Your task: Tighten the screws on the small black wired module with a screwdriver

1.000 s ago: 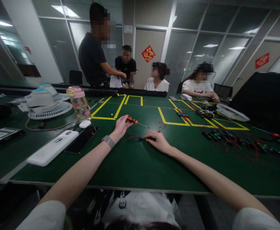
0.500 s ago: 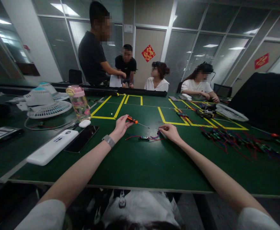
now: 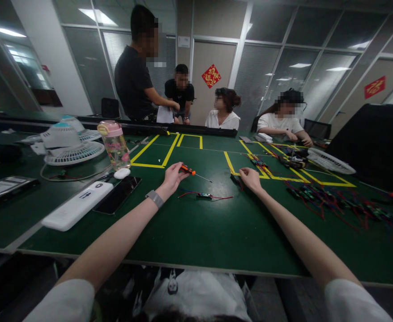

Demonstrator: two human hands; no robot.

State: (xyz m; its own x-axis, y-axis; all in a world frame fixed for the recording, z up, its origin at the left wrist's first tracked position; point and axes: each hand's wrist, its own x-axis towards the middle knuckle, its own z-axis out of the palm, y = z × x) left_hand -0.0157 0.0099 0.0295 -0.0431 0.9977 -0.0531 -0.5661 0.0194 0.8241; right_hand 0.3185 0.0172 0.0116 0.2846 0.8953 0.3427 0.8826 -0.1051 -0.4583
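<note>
My left hand (image 3: 175, 178) is closed around the orange and black handle of a screwdriver (image 3: 188, 170), whose thin shaft points right and slightly down over the table. My right hand (image 3: 250, 180) pinches a small dark piece (image 3: 237, 180), too blurred to name surely. Between and below the hands, a small circuit board (image 3: 204, 196) lies flat on the green table, with red and dark wires stretching out from both ends. Neither hand touches that board.
Several wired circuit boards (image 3: 344, 199) lie in a tangled heap at right. Yellow tape (image 3: 232, 163) marks the table (image 3: 190, 237). At left are a white power bank (image 3: 79, 205), a black phone (image 3: 117, 194), a bottle (image 3: 115, 147) and fans (image 3: 72, 150). People are across the table.
My right hand has moved right, away from the circuit board, with the small dark piece in its fingers. The blue wires beside the board are gone from there. My left hand still holds the screwdriver.
</note>
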